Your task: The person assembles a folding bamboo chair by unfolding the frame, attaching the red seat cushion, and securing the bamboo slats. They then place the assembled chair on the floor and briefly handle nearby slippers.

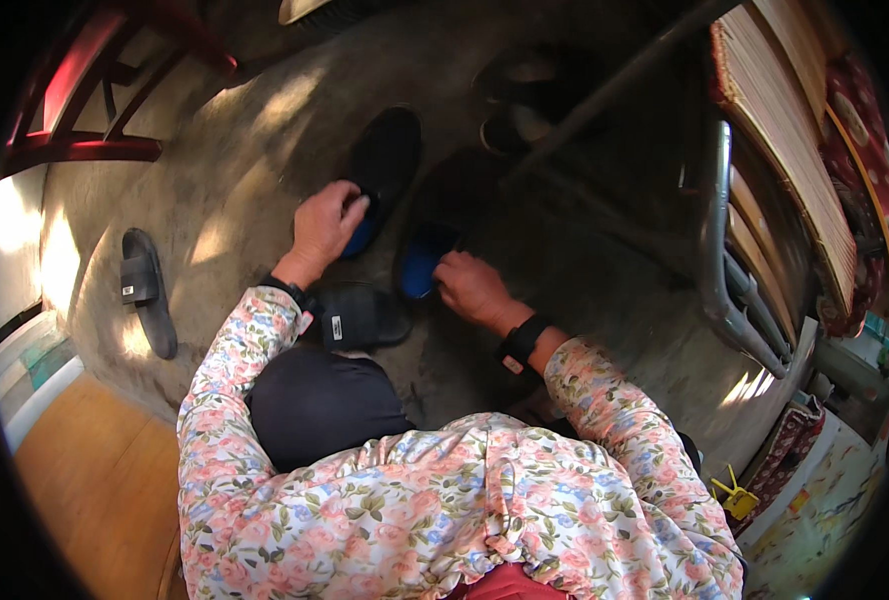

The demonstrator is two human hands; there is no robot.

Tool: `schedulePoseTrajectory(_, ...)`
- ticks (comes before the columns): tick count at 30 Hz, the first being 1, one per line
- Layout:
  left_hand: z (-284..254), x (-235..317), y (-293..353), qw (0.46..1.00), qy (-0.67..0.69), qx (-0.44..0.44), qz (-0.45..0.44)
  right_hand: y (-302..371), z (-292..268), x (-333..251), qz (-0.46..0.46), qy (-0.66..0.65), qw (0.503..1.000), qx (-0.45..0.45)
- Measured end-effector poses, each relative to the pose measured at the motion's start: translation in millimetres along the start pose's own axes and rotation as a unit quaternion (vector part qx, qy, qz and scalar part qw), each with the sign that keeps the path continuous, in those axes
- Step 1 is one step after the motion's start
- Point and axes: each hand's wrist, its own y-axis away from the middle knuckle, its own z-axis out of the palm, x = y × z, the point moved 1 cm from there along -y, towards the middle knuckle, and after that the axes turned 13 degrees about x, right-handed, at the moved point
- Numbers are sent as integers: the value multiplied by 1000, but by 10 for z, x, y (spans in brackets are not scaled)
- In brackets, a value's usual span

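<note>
A black shoe [389,150] with a blue insole lies on the floor, toe pointing away. My left hand [327,225] closes its fingers on the rim at the heel end. Just right of it, in shade, is a second dark shoe [435,240], also blue inside. At its heel end my right hand [477,290] has its fingers bent against the edge in a pinch. Shadow hides the toe of this second shoe. Below my left wrist is a black slide sandal [370,316].
Another black slide sandal [147,290] lies at the left. A red chair [85,145] stands far left, near a wooden surface [105,480]. Folded tables [780,150] lean at the right, with a dark metal bar [615,95] nearby. More footwear [515,128] sits in shadow at the back.
</note>
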Motion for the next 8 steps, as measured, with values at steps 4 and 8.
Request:
schedulePoseTrajectory(4,143,181,79,960,-205,-163,98,108,-88,-100,14,-10,998,54)
schedulePoseTrajectory(8,326,340,176,965,-200,-157,64,272,-149,-82,75,-4,997,-14)
